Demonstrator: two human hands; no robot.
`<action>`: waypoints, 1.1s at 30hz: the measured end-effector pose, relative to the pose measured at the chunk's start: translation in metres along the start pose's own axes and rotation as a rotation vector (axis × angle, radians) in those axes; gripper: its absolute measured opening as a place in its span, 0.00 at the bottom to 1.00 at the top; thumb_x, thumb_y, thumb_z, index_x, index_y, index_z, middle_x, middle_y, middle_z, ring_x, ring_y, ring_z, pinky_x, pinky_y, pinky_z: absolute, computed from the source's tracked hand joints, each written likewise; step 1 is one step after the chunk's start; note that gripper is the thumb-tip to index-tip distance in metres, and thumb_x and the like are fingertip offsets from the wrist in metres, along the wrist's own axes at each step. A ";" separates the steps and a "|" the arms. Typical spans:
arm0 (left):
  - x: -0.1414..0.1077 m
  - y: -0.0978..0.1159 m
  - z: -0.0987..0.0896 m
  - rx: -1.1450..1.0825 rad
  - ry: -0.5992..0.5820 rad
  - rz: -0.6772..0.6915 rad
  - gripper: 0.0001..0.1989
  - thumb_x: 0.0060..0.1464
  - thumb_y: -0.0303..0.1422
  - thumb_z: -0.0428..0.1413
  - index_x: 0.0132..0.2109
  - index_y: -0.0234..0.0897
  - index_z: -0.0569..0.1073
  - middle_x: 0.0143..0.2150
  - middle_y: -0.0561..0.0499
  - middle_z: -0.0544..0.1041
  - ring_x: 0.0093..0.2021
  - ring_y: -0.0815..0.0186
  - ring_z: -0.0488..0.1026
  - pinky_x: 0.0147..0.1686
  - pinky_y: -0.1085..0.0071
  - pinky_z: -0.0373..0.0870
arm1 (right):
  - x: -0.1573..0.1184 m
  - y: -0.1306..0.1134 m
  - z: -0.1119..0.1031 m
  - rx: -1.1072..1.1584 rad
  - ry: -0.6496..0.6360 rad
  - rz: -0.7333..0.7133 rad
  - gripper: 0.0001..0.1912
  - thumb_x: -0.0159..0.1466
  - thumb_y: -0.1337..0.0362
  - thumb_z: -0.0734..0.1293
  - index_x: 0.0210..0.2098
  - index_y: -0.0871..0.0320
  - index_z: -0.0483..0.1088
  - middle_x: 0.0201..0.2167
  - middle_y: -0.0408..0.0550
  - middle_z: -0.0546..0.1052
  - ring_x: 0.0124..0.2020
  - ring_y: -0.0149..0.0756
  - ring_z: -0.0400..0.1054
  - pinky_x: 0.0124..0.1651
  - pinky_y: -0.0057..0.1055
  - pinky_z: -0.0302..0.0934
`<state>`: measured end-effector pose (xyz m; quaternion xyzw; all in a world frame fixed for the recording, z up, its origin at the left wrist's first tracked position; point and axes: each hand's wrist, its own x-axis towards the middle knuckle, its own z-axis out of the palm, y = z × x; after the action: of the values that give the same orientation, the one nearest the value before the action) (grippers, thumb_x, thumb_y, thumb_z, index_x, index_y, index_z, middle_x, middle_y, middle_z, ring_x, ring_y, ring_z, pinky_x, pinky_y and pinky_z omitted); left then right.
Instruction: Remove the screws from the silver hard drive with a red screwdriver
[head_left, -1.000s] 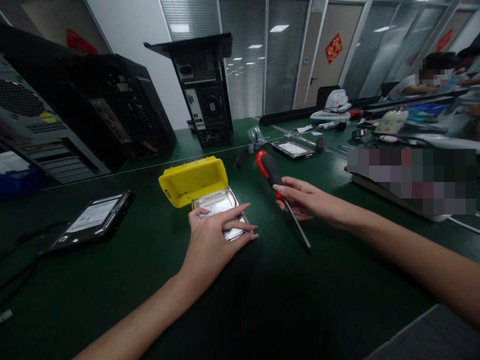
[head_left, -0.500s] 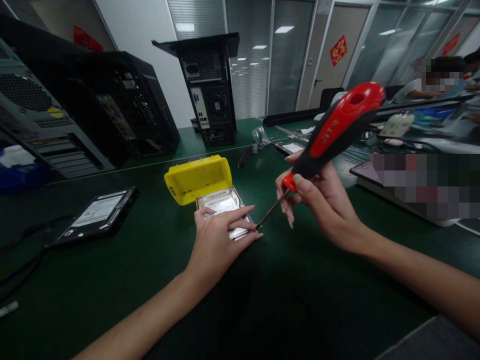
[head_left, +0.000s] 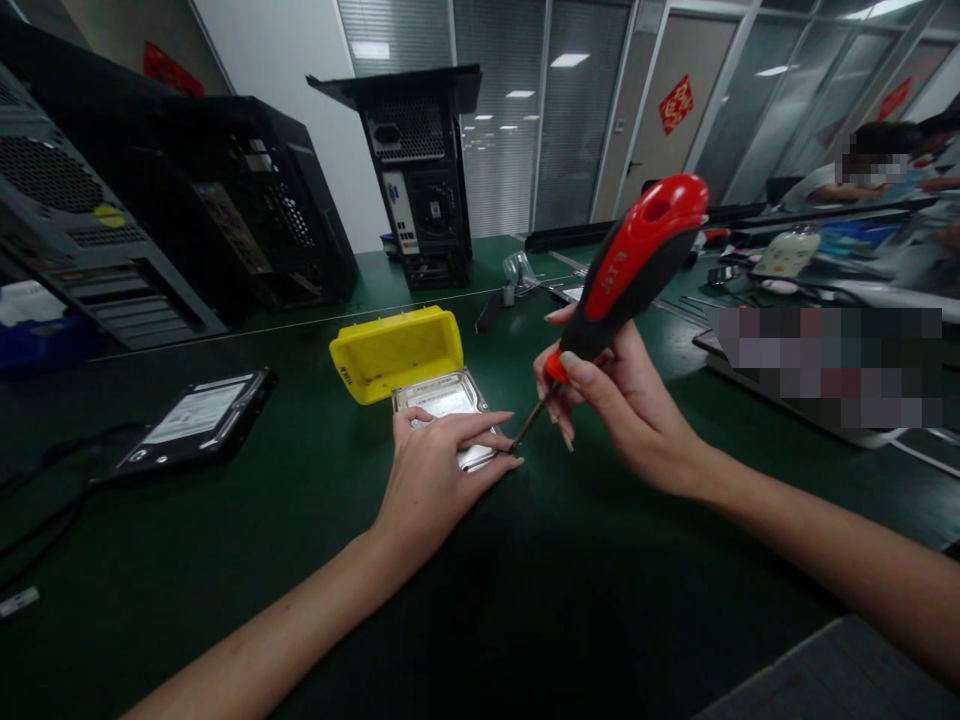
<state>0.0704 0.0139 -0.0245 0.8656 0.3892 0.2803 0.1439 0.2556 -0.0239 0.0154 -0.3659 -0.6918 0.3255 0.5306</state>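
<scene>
A silver hard drive (head_left: 442, 393) lies on the green table, its far edge against a yellow plastic bin. My left hand (head_left: 435, 465) is laid over the drive's near part and grips it, with thumb and fingertips at its near right corner. The hand covers much of the drive's near half. In my right hand (head_left: 630, 405) is a screwdriver (head_left: 630, 270) with a red and black handle, tilted up to the right. Its dark shaft runs down to the fingertips of my left hand at that corner. The exact contact of the tip is too small to make out.
The yellow bin (head_left: 397, 352) lies on its side. A black-edged drive (head_left: 199, 420) with cables is at left. Computer cases (head_left: 416, 180) stand along the back. A pale box-like object (head_left: 795, 390), partly blurred out, lies at right. Another person (head_left: 832, 185) sits far right.
The screwdriver handle and my right hand have moved left, leaving the tool a little steeper. Its tip stays by the drive's corner, and my left hand keeps its place on the drive.
</scene>
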 end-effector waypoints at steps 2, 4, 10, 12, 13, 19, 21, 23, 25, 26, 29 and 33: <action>0.000 0.000 0.000 0.005 0.004 0.018 0.16 0.51 0.40 0.60 0.48 0.48 0.73 0.42 0.55 0.80 0.49 0.55 0.72 0.47 0.55 0.50 | 0.000 0.000 0.000 -0.031 -0.013 -0.014 0.16 0.67 0.57 0.57 0.53 0.49 0.51 0.33 0.43 0.66 0.25 0.28 0.64 0.24 0.28 0.63; -0.001 0.000 0.000 0.009 0.009 0.026 0.14 0.51 0.41 0.59 0.46 0.48 0.74 0.44 0.54 0.80 0.48 0.55 0.72 0.47 0.55 0.51 | 0.001 0.000 0.001 -0.045 -0.026 -0.020 0.16 0.67 0.58 0.56 0.53 0.50 0.51 0.33 0.43 0.67 0.25 0.28 0.63 0.24 0.28 0.63; 0.000 0.000 0.000 -0.004 0.013 0.021 0.14 0.51 0.41 0.59 0.46 0.47 0.74 0.42 0.52 0.80 0.47 0.55 0.73 0.49 0.54 0.51 | 0.002 -0.001 0.003 -0.047 -0.033 -0.014 0.17 0.67 0.57 0.57 0.54 0.50 0.50 0.32 0.43 0.66 0.25 0.28 0.63 0.23 0.26 0.61; 0.000 0.000 0.000 -0.016 0.007 0.015 0.14 0.51 0.41 0.59 0.46 0.47 0.74 0.41 0.52 0.81 0.46 0.55 0.73 0.49 0.53 0.51 | 0.003 -0.001 0.003 -0.044 -0.027 -0.018 0.18 0.67 0.57 0.57 0.54 0.50 0.50 0.32 0.43 0.66 0.26 0.28 0.64 0.23 0.26 0.61; 0.000 0.000 -0.001 -0.023 0.005 0.015 0.15 0.51 0.41 0.59 0.46 0.47 0.74 0.40 0.52 0.81 0.46 0.55 0.74 0.49 0.53 0.51 | 0.003 -0.002 0.003 -0.043 -0.025 -0.017 0.18 0.67 0.56 0.57 0.54 0.50 0.50 0.32 0.43 0.66 0.26 0.28 0.64 0.23 0.26 0.61; -0.001 0.000 -0.001 -0.019 0.006 0.020 0.14 0.51 0.41 0.59 0.46 0.47 0.74 0.40 0.54 0.81 0.46 0.56 0.74 0.49 0.54 0.51 | 0.000 -0.003 0.002 -0.069 -0.021 -0.032 0.18 0.67 0.57 0.57 0.55 0.50 0.50 0.33 0.43 0.66 0.25 0.28 0.63 0.23 0.27 0.60; -0.001 0.000 -0.001 -0.019 0.008 0.020 0.13 0.51 0.41 0.59 0.45 0.47 0.74 0.40 0.54 0.81 0.46 0.56 0.74 0.49 0.54 0.51 | 0.000 -0.003 0.002 -0.076 -0.027 -0.030 0.18 0.67 0.57 0.57 0.54 0.51 0.50 0.33 0.43 0.66 0.24 0.28 0.62 0.23 0.28 0.60; -0.001 0.000 -0.001 -0.019 0.008 0.018 0.13 0.51 0.40 0.59 0.45 0.47 0.74 0.40 0.55 0.81 0.46 0.56 0.74 0.48 0.55 0.50 | 0.000 -0.003 0.002 -0.090 -0.026 -0.024 0.18 0.67 0.57 0.57 0.54 0.51 0.50 0.33 0.43 0.66 0.24 0.28 0.62 0.23 0.28 0.60; -0.001 0.000 -0.001 -0.019 0.008 0.016 0.13 0.51 0.40 0.60 0.45 0.47 0.74 0.40 0.55 0.81 0.46 0.56 0.74 0.48 0.55 0.50 | 0.000 -0.003 0.002 -0.110 -0.018 -0.021 0.18 0.67 0.56 0.57 0.54 0.51 0.51 0.32 0.43 0.67 0.25 0.29 0.62 0.24 0.29 0.61; -0.001 0.000 -0.001 -0.020 0.005 0.016 0.13 0.51 0.39 0.59 0.45 0.47 0.74 0.40 0.55 0.81 0.46 0.56 0.74 0.48 0.55 0.50 | 0.000 -0.003 0.002 -0.119 -0.013 -0.024 0.18 0.67 0.56 0.57 0.54 0.50 0.51 0.32 0.43 0.66 0.25 0.29 0.62 0.24 0.29 0.61; -0.001 0.001 -0.001 -0.023 0.000 0.018 0.12 0.52 0.39 0.59 0.45 0.48 0.74 0.39 0.56 0.81 0.45 0.57 0.74 0.49 0.55 0.49 | 0.000 -0.004 0.002 -0.129 -0.006 -0.038 0.18 0.66 0.57 0.57 0.54 0.49 0.51 0.32 0.43 0.66 0.26 0.30 0.62 0.25 0.29 0.62; 0.000 0.001 0.000 -0.029 0.000 0.015 0.12 0.52 0.40 0.59 0.45 0.47 0.75 0.39 0.57 0.81 0.45 0.57 0.75 0.49 0.56 0.49 | 0.000 -0.003 0.003 -0.107 -0.017 -0.056 0.18 0.67 0.58 0.58 0.55 0.50 0.52 0.32 0.42 0.65 0.25 0.29 0.61 0.24 0.28 0.61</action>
<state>0.0710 0.0131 -0.0243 0.8663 0.3785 0.2869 0.1545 0.2519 -0.0253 0.0171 -0.3715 -0.7226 0.2765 0.5132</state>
